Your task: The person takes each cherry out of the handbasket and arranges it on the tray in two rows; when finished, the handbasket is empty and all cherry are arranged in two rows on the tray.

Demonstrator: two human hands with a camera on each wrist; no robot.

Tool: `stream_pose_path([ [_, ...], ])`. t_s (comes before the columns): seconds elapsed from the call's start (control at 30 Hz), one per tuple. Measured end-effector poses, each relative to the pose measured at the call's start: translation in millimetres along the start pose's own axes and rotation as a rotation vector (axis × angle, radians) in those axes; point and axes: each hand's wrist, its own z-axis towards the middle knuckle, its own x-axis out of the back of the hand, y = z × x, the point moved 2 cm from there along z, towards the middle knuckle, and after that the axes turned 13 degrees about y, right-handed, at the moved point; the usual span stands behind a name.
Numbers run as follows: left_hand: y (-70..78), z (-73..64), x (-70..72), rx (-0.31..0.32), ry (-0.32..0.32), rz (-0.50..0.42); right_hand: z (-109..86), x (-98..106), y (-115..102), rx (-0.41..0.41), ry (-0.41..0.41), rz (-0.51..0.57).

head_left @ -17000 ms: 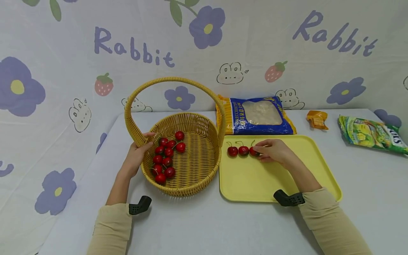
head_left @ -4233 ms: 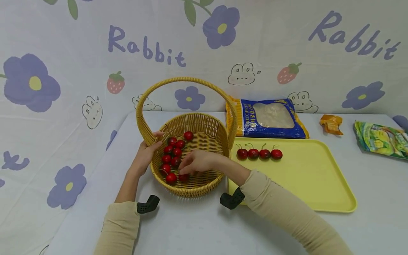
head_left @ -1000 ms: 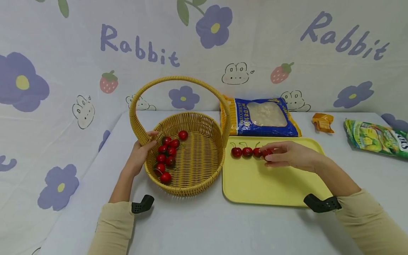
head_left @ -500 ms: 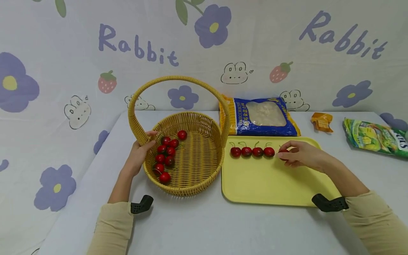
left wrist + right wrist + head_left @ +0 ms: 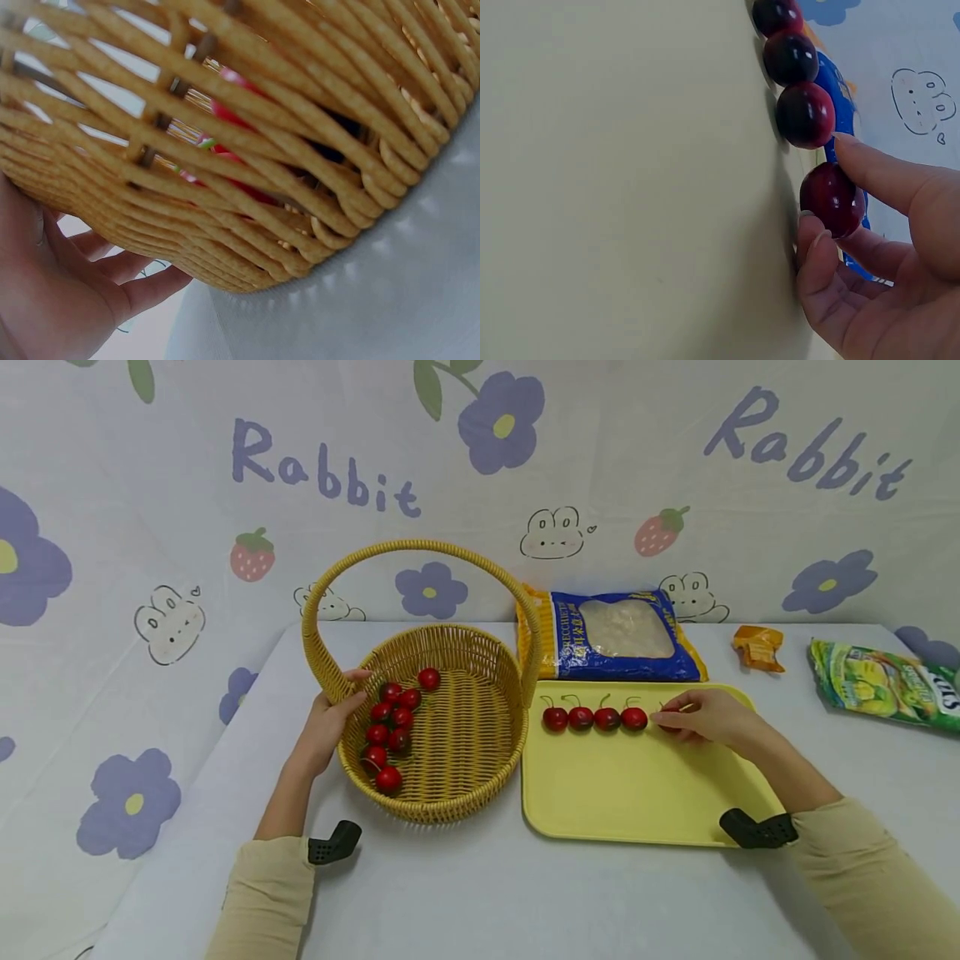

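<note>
My left hand [image 5: 324, 727] grips the rim of a yellow wicker basket [image 5: 465, 793] at the foot of its tall handle. In the left wrist view the fingers [image 5: 154, 289] reach round the woven edge. Several red cherries [image 5: 388, 779] lie along the basket's left side. To the right, my right hand [image 5: 708, 720] pinches one dark red cherry [image 5: 831, 199] between thumb and fingers, low over the yellow tray [image 5: 600, 802]. That cherry is at the right end of a row of cherries [image 5: 607, 719], stems pointing away, with a small gap to its neighbour.
Behind the tray lies a blue and yellow pasta bag [image 5: 615, 635]. A small orange packet [image 5: 759, 647] and a green snack bag [image 5: 885, 681] are farther right. A patterned cloth [image 5: 337, 410] hangs at the back. Both wrists wear black mounts [image 5: 335, 843].
Over the earlier frames, the right hand took another cherry from the basket to the tray, and the row grew. In the last half second its fingers shifted slightly at the cherry. Left hand still holds the basket.
</note>
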Motion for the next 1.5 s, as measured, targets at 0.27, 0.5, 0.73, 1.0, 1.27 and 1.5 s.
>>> stream_pose_path([
  [0.27,1.6,-0.3,-0.6,-0.003,0.001,0.006,0.0,-1.1,-1.9,-0.007,0.022,0.001],
  [0.5,1.3,-0.3,-0.5,-0.005,0.001,0.005,-1.5,-1.4,-3.0,-0.012,0.018,0.023],
  [0.73,-1.0,-0.2,0.3,-0.004,0.004,0.001,-1.6,-1.8,-2.9,0.011,0.004,0.082],
  [1.0,-2.2,0.0,1.0,-0.009,0.007,0.001,-0.8,-1.9,-0.4,-0.036,0.006,0.169],
  [1.27,-1.6,-0.7,0.8,-0.021,0.005,0.001,0.2,-3.4,-0.8,-0.084,0.033,0.187],
  [1.5,-0.8,-0.1,0.0,-0.018,0.001,-0.003,0.9,-5.4,-2.2,-0.09,0.045,0.158],
])
